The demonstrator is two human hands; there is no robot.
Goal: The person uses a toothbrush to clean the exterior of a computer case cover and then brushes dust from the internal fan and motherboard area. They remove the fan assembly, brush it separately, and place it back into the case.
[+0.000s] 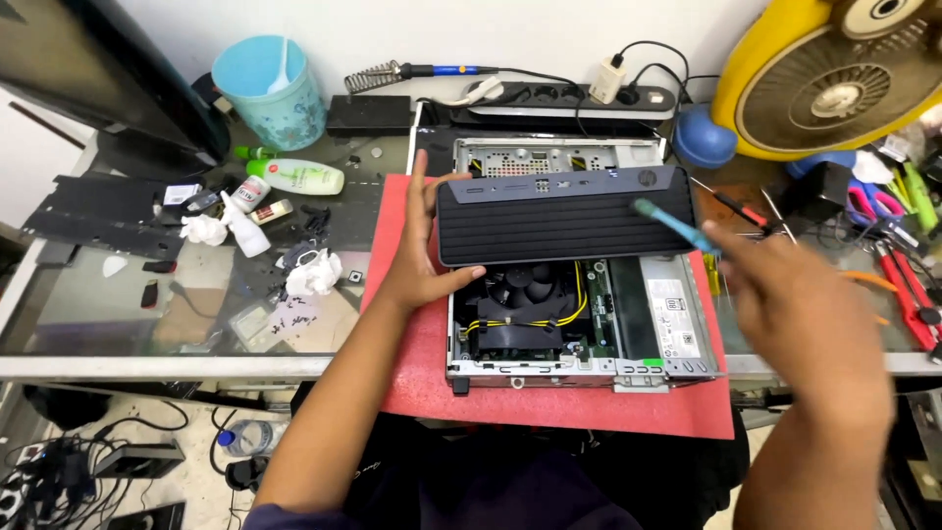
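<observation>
My left hand [424, 245] grips the left end of a dark ribbed front panel [564, 218], holding it up over an opened small desktop computer [579, 324]. Inside the case I see a black fan with yellow cables [525, 304]. My right hand [800, 314], blurred, holds a thin teal brush-like tool [677, 224] whose tip touches the panel's right end. The computer rests on a red mat [549, 402].
A glass table [147, 314] holds a teal cup [270, 93], a green-capped bottle [294, 177], a small spray bottle [240, 226], white wipes and black parts at left. A soldering iron and power strip [579, 96] lie at the back. A yellow fan [834, 79] and red-handled tools [908, 285] are at right.
</observation>
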